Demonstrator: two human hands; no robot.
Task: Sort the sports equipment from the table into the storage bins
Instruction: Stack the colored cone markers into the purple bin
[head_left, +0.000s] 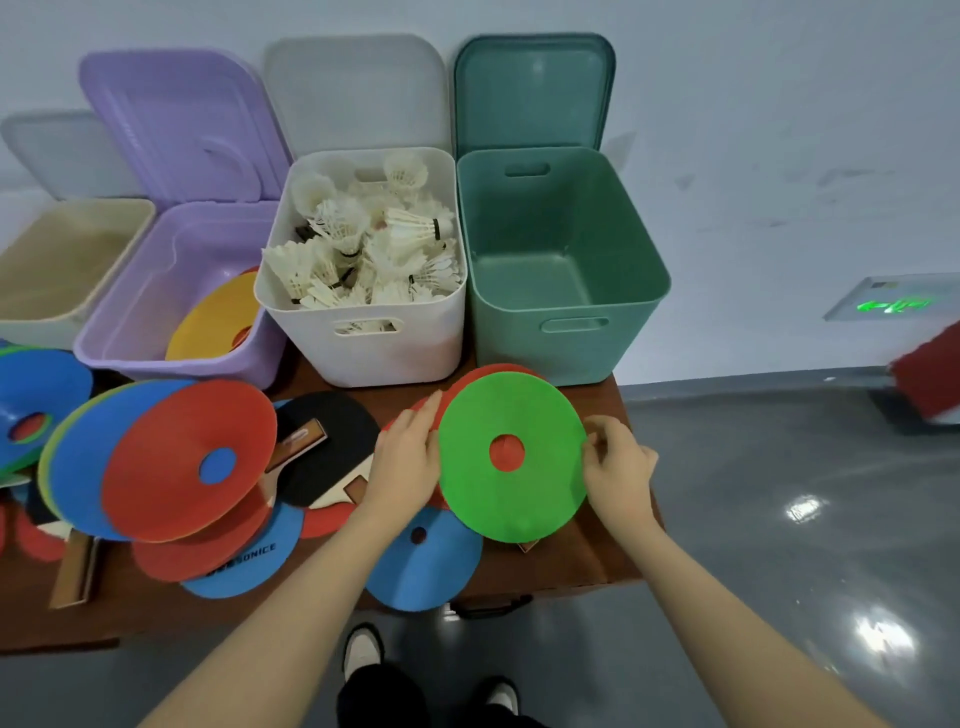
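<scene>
Green disc (511, 452), head view: both hands are steadying it at opposite rims, evidently to lift it off the red disc (506, 453) showing through its hole. Left hand (408, 457) is resting straight fingers (423, 415) on the edge; right hand (618, 462) is pinching the far rim with curled fingers (597, 441). Beyond the fingers, the purple bin (130, 332) is already holding a yellow disc (218, 317), the likely destination; the white bin (363, 343) is holding shuttlecocks (363, 249). All are sitting on the worktop (597, 561).

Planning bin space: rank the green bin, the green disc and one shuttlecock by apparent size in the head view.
1. green bin, largest though farther from the camera.
2. green disc, nearer the camera, so its share is flattered.
3. shuttlecock, clearly smallest.
</scene>
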